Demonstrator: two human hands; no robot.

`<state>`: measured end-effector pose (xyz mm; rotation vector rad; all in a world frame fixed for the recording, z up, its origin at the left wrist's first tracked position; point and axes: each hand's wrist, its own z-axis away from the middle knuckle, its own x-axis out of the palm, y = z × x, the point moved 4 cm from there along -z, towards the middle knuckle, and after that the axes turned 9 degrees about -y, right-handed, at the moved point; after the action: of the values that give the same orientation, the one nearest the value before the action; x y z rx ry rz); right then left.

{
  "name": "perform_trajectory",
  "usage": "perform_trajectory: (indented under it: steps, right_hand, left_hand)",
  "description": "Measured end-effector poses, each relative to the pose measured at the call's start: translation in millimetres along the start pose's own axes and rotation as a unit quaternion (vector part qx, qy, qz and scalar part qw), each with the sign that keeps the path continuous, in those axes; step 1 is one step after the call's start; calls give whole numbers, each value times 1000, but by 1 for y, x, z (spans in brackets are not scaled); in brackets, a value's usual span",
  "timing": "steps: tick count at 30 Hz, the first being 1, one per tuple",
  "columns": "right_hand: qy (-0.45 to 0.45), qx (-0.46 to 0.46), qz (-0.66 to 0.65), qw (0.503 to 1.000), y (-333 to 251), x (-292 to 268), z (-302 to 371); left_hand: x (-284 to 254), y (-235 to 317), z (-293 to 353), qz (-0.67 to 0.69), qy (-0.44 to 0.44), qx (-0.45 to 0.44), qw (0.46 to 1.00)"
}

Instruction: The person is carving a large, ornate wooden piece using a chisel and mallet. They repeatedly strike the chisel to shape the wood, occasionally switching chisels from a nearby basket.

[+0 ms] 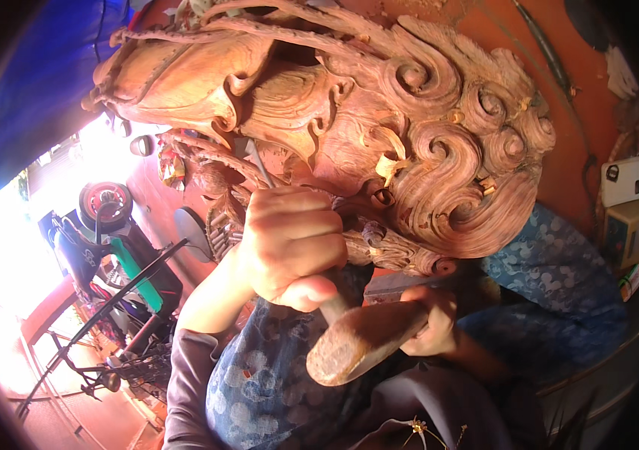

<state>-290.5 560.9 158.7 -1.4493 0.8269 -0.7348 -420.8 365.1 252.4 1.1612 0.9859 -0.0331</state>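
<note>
A dark grey-brown top (pixel 439 401) was worn. The left sleeve (pixel 188 386) was stopped short of the wrist. The left grip (pixel 293 247) and the right grip (pixel 433 324) were left bare. Blue trousers (pixel 248 390) were worn too, dotted with pale, round shapes. Small yellow bits (pixel 418 428) were seen on the top's front.

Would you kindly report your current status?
Left hand gripping slim grey chisel; right hand holding brown wooden mallet; pale curled shaving on reddish scroll-carved wood sculpture.
</note>
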Motion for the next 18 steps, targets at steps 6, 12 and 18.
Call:
perform_trajectory:
  steps: [6, 12, 18]
  right_hand:
    - [-66, 12, 176, 982, -57, -90, -24]
    - [-89, -154, 448, 876, -91, -139, -66]
    - [-88, -250, 517, 814, -89, -130, -88]
  left_hand:
    - [6, 11, -11, -93, -20, -40, 995]
    - [18, 15, -11, -89, -10, -57, 994]
    - [17, 5, 4, -17, 124, -74, 989]
